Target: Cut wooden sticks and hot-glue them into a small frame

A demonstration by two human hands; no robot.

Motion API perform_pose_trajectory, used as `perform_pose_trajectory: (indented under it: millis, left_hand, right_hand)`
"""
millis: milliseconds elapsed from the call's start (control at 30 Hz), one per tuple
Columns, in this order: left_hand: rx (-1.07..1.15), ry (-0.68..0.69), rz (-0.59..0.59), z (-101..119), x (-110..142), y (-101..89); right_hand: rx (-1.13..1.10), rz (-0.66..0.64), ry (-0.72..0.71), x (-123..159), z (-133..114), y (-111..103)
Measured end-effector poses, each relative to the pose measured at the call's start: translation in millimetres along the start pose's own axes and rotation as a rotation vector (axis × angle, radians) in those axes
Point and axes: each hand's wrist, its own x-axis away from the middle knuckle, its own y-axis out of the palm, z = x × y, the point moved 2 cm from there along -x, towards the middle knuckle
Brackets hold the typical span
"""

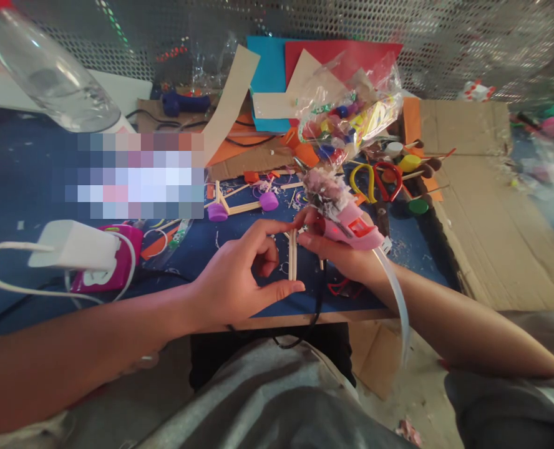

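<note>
My left hand [239, 274] pinches a pair of short wooden sticks [292, 254] upright between thumb and index finger, over the near edge of the blue table. My right hand [337, 246] grips a pink hot glue gun [352, 221] with its nozzle pointing left at the top of the sticks. A translucent glue stick [395, 293] trails from the gun's back down past my right wrist. The gun's front is crusted with dried glue.
Purple bottle caps [218, 212] joined by sticks lie behind my hands. A clear bag of coloured bits [352, 118], scissors [380, 181], coloured paper [277, 68] and cardboard [483, 206] crowd the back and right. A white charger on a pink box [85, 252] and a plastic bottle [47, 68] are left.
</note>
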Motion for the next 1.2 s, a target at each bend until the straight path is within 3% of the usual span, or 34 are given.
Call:
perform_pose_trajectory:
  millis: [333,767,1200]
  left_hand:
    - [-0.021,-0.005,-0.023,-2,0,2.1]
    - [-0.015,0.002,-0.021,-4,1,0.9]
    - [-0.015,0.084,-0.037,-3,3,1.4]
  right_hand:
    - [0.094,-0.024,-0.081,2,4,-2]
    - [0.100,0.065,-0.004,-1,-6,1]
    - [-0.041,0.223,-0.011,-12,14,-11]
